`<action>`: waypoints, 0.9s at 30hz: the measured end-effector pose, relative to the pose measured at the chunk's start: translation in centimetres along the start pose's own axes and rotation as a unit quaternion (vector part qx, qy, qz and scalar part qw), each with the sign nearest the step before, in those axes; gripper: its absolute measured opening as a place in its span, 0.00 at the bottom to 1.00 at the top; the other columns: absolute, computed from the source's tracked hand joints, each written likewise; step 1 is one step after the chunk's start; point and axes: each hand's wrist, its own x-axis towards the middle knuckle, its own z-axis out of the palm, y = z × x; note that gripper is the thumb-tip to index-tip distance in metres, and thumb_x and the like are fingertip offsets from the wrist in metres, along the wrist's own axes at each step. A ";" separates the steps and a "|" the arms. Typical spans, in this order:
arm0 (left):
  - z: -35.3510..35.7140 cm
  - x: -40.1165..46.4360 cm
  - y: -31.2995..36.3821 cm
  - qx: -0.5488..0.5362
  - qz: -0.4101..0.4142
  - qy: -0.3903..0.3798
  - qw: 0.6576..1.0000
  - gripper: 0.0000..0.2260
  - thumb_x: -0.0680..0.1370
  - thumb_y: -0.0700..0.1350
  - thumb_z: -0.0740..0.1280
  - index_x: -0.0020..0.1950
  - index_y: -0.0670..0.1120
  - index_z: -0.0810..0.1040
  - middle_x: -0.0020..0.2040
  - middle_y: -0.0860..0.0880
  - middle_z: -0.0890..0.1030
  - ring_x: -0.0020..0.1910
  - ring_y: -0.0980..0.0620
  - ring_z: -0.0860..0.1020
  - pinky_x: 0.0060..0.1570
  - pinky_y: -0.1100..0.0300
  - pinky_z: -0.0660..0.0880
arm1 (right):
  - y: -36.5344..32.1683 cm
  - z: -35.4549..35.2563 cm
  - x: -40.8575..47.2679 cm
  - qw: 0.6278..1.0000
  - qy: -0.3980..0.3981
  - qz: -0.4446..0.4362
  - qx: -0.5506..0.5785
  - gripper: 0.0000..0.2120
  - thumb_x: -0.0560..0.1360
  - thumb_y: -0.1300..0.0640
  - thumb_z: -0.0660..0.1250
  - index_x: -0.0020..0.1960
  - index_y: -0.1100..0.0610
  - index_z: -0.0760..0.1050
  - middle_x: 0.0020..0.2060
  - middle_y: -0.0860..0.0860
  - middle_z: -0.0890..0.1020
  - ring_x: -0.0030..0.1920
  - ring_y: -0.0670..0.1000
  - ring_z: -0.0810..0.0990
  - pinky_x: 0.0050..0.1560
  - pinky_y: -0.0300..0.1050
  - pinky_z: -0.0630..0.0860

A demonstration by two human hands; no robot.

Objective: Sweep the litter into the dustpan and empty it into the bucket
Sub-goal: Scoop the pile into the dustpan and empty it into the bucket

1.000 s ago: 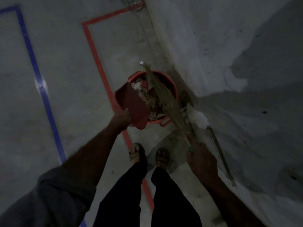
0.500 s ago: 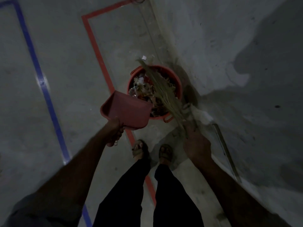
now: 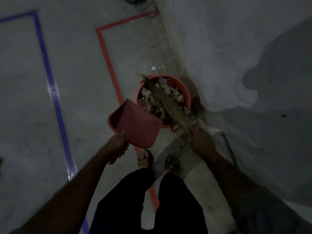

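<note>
A red bucket (image 3: 186,93) stands on the floor by the wall, filled with paper scraps and litter. My left hand (image 3: 119,146) grips the handle of a red dustpan (image 3: 135,124), which is held level just left of the bucket's near rim; its pan looks empty. My right hand (image 3: 201,140) grips a grass broom (image 3: 166,100) whose bristles lie across the litter inside the bucket. A small white scrap (image 3: 153,68) lies on the floor beyond the bucket.
A grey wall (image 3: 236,65) rises on the right. Red tape (image 3: 108,61) and blue tape (image 3: 50,81) lines run along the concrete floor. My sandalled feet (image 3: 158,160) stand just behind the bucket. A metal rod (image 3: 228,149) lies by the wall.
The dustpan has been pulled back and to the left from its tipped position over the bucket and is now level. The broom bristles stay over the bucket.
</note>
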 end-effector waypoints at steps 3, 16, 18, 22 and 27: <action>-0.4 -3.2 0.1 -0.008 0.010 -0.006 1.000 0.25 0.84 0.60 0.50 0.41 0.42 0.72 0.29 0.46 0.67 0.19 0.54 0.62 0.22 0.68 0.57 | 2.7 -1.4 -5.8 0.996 0.063 -0.030 0.053 0.32 0.76 0.36 0.58 0.77 0.45 0.61 0.68 0.51 0.74 0.65 0.54 0.75 0.66 0.54 0.71; 1.8 -17.8 -0.9 -0.163 0.080 0.056 0.982 0.27 0.85 0.58 0.48 0.42 0.39 0.71 0.26 0.48 0.64 0.20 0.54 0.59 0.24 0.67 0.56 | 1.9 -6.3 -20.0 0.959 0.130 -0.243 0.063 0.34 0.79 0.45 0.60 0.80 0.37 0.47 0.68 0.55 0.76 0.61 0.56 0.78 0.57 0.54 0.78; 2.2 -19.8 -1.4 -0.194 0.087 0.078 0.974 0.26 0.85 0.59 0.48 0.42 0.40 0.71 0.27 0.48 0.64 0.21 0.54 0.59 0.24 0.67 0.55 | 1.4 -7.1 -20.6 0.951 0.132 -0.277 0.045 0.34 0.79 0.44 0.59 0.80 0.37 0.46 0.67 0.54 0.77 0.58 0.55 0.80 0.52 0.51 0.79; 1.7 -23.2 -3.5 -0.248 0.090 0.121 0.957 0.27 0.84 0.61 0.50 0.42 0.40 0.73 0.27 0.48 0.67 0.21 0.54 0.61 0.25 0.66 0.57 | -0.9 -8.6 -20.9 0.939 0.123 -0.320 0.012 0.33 0.80 0.47 0.61 0.80 0.41 0.49 0.65 0.58 0.74 0.52 0.58 0.79 0.44 0.51 0.78; -1.4 -26.8 -7.1 -0.312 0.083 0.160 0.933 0.28 0.84 0.62 0.50 0.41 0.41 0.73 0.24 0.51 0.66 0.19 0.55 0.61 0.24 0.67 0.56 | -4.7 -9.0 -22.2 0.913 0.125 -0.387 -0.031 0.33 0.80 0.42 0.57 0.81 0.41 0.47 0.65 0.56 0.72 0.52 0.57 0.79 0.46 0.53 0.80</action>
